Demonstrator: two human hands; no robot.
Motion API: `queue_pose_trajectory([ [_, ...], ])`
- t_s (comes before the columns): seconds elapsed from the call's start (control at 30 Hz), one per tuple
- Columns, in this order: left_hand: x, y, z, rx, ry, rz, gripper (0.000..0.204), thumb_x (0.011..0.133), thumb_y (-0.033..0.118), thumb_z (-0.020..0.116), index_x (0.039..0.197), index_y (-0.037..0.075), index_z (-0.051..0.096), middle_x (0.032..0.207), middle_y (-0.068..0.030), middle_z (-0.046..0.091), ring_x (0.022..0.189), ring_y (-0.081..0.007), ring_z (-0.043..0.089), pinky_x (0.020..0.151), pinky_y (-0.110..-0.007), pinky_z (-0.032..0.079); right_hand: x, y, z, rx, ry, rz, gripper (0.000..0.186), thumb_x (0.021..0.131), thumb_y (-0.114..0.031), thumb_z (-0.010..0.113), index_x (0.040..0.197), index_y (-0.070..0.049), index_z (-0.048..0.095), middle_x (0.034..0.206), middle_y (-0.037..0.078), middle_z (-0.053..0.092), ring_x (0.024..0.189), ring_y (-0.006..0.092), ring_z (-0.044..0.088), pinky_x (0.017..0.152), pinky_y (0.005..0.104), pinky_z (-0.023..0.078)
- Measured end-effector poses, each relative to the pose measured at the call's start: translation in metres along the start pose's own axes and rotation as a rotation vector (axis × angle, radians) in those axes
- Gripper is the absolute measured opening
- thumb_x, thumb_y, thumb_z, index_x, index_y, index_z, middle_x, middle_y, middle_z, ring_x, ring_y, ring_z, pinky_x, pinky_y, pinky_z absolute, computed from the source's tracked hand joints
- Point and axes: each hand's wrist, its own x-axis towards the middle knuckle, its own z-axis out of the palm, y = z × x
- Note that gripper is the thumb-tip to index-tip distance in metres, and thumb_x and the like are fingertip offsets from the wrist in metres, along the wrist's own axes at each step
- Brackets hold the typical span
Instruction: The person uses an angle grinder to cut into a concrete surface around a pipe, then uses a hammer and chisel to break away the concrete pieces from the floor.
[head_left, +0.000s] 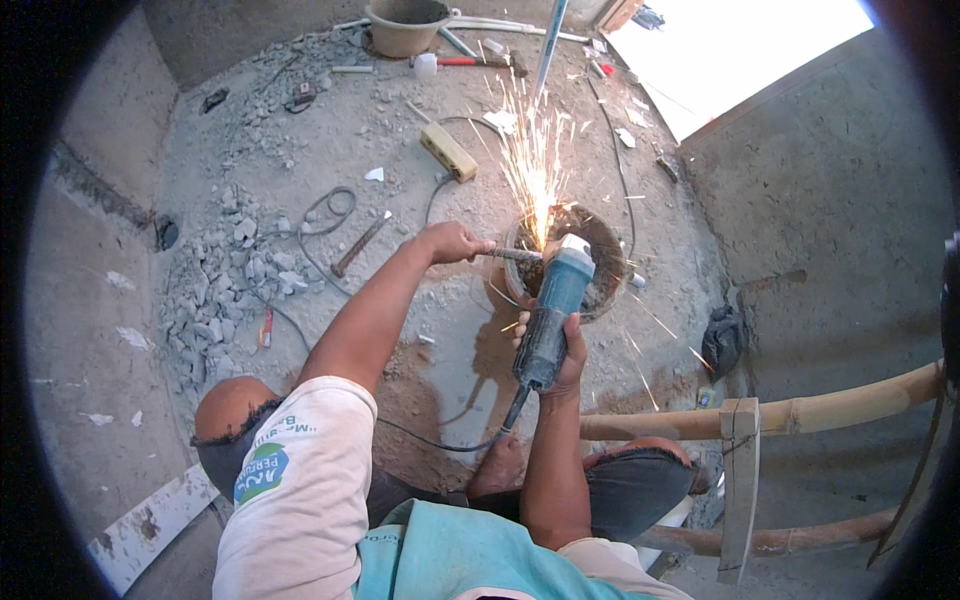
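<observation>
My right hand grips the body of a blue-green angle grinder, its head pointing away from me. My left hand is closed on one end of a thin metal rod that lies across the rim of a dirty round bucket. The grinder's disc meets the rod over the bucket, and a fan of orange sparks flies up and away. The grinder's black cable trails back toward my feet. I am crouched on a dusty concrete floor.
A pile of grey rubble lies to the left. A yellow power strip, a hammer and a tan tub sit farther off. Bamboo poles with a wooden brace cross at lower right. A concrete wall rises on the right.
</observation>
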Motion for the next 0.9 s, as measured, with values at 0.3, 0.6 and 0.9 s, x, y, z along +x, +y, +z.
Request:
queue_pose_trajectory([
  [0.3,-0.005,0.007,-0.002,-0.008,-0.015,-0.024,0.061,0.076,0.072,0.056,0.075,0.014,0.074,0.082,-0.0100,0.069,0.082,-0.0251,0.066,0.079,-0.036,0.048,0.001,-0.001,-0.003,0.018,-0.011,0.022,0.067,0.091,-0.049,0.054,0.124,0.009,0.041,0.101,0.022,0.061,0.084,0.0292,0.067,0.070,0.0389,0.059],
  [0.6,-0.002,0.002,0.002,0.001,0.021,0.002,0.059,0.079,0.068,0.057,0.072,0.011,0.072,0.074,-0.0116,0.068,0.074,-0.0235,0.064,0.071,-0.036,0.048,0.000,-0.005,0.000,0.018,0.016,-0.025,0.069,0.090,-0.050,0.054,0.122,0.010,0.042,0.101,0.020,0.059,0.084,0.0277,0.066,0.071,0.0376,0.059],
  [0.9,-0.002,0.004,0.002,-0.019,0.017,-0.019,0.059,0.080,0.065,0.057,0.071,0.009,0.071,0.071,-0.0108,0.067,0.070,-0.0221,0.063,0.068,-0.035,0.048,-0.005,-0.008,0.005,0.025,0.006,-0.055,0.070,0.090,-0.051,0.054,0.124,0.010,0.042,0.101,0.021,0.059,0.083,0.0285,0.066,0.070,0.0379,0.058],
])
